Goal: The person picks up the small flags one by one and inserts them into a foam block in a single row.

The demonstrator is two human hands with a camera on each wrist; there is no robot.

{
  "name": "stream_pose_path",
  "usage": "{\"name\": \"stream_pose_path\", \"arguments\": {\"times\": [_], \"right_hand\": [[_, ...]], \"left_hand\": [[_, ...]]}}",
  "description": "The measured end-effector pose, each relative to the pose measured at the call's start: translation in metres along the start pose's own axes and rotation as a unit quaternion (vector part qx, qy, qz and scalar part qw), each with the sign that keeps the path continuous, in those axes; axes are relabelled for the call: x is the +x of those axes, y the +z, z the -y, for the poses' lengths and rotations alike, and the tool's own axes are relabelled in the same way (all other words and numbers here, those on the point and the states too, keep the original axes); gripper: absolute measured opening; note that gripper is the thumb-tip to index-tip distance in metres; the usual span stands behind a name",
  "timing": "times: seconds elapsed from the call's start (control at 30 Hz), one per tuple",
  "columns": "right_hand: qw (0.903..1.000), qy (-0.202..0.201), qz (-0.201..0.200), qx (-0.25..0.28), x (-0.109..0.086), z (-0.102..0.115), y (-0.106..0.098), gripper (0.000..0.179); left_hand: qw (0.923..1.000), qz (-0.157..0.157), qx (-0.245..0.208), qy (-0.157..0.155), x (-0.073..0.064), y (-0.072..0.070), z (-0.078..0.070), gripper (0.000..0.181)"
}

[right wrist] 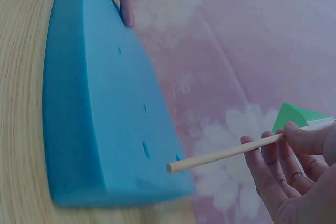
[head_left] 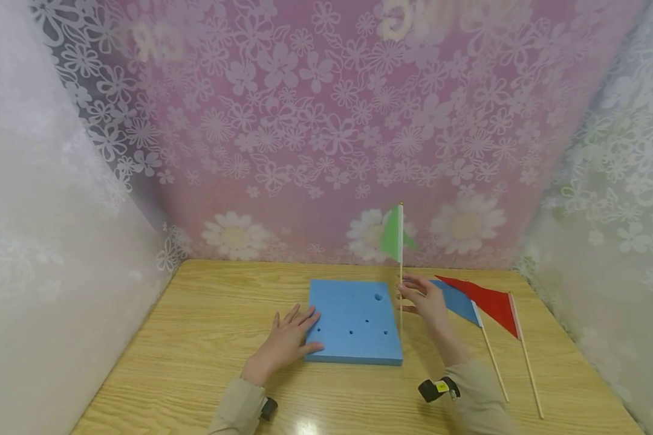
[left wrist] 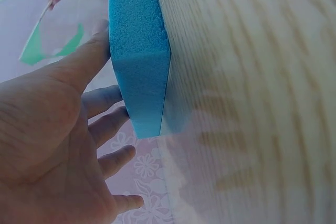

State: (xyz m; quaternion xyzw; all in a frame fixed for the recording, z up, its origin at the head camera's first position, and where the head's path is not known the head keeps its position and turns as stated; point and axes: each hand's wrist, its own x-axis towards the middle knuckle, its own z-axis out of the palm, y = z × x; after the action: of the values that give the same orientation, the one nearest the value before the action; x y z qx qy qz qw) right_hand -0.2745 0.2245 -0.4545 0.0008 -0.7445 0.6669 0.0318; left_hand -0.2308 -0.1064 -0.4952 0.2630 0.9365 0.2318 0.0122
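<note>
A blue foam block (head_left: 354, 344) with several small holes in its top lies flat on the table. My left hand (head_left: 289, 337) rests on its left edge with the fingers spread; in the left wrist view the thumb and two fingertips reach the block's side. Just past the block's right edge, my right hand (head_left: 425, 300) pinches the wooden stick of a green flag (head_left: 392, 234), thumb against fingers. The flag stands upright, cloth at the top. In the right wrist view the stick's bare lower end (right wrist: 176, 167) points toward the block, apart from my fingertips.
To the right, a red flag (head_left: 492, 302) and a blue flag (head_left: 458, 302) lie on the wooden table (head_left: 196, 338), sticks toward me. The red cloth partly covers the blue one. A flowered pink backdrop (head_left: 305, 151) rises behind, with pale side walls left and right.
</note>
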Motion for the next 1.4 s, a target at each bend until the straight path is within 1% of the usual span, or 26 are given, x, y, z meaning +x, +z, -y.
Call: {"name": "stream_pose_path", "arguments": {"times": [0.17,0.4,0.53,0.67,0.8,0.9,1.07,1.23,1.4], "right_hand": [[0.9998,-0.016,0.01,0.006,0.002,0.005,0.033,0.043],[0.9972,-0.027,0.026,0.065,0.001,0.012,0.077,0.038],[0.9937,-0.057,0.035,0.089,0.002,0.014,0.099,0.034],[0.989,-0.093,0.042,0.107,0.002,0.015,0.119,0.031],[0.9848,-0.115,0.05,0.12,0.003,0.013,0.136,0.028],[0.9832,-0.123,0.055,0.123,0.001,0.011,0.146,0.026],[0.9818,-0.13,0.055,0.127,-0.004,0.007,0.155,0.024],[0.984,-0.122,0.055,0.118,-0.004,0.001,0.159,0.025],[0.9847,-0.122,0.065,0.107,-0.003,-0.004,0.16,0.027]], "left_hand": [[1.0,-0.004,-0.001,-0.002,0.0,0.003,0.003,0.072],[1.0,-0.007,0.002,-0.004,0.002,0.004,0.005,0.072],[0.9999,-0.009,0.005,-0.002,0.002,0.002,0.004,0.072],[0.9999,-0.003,0.01,-0.003,0.001,0.001,0.003,0.073],[0.9998,0.003,0.015,-0.009,0.002,0.002,0.003,0.072],[0.9997,0.005,0.021,-0.011,0.003,0.002,0.004,0.072],[0.9996,0.003,0.026,-0.01,0.005,0.003,0.005,0.071],[0.9996,0.0,0.028,-0.009,0.005,0.004,0.005,0.071],[0.9995,-0.003,0.029,-0.008,0.005,0.004,0.006,0.072]]}}
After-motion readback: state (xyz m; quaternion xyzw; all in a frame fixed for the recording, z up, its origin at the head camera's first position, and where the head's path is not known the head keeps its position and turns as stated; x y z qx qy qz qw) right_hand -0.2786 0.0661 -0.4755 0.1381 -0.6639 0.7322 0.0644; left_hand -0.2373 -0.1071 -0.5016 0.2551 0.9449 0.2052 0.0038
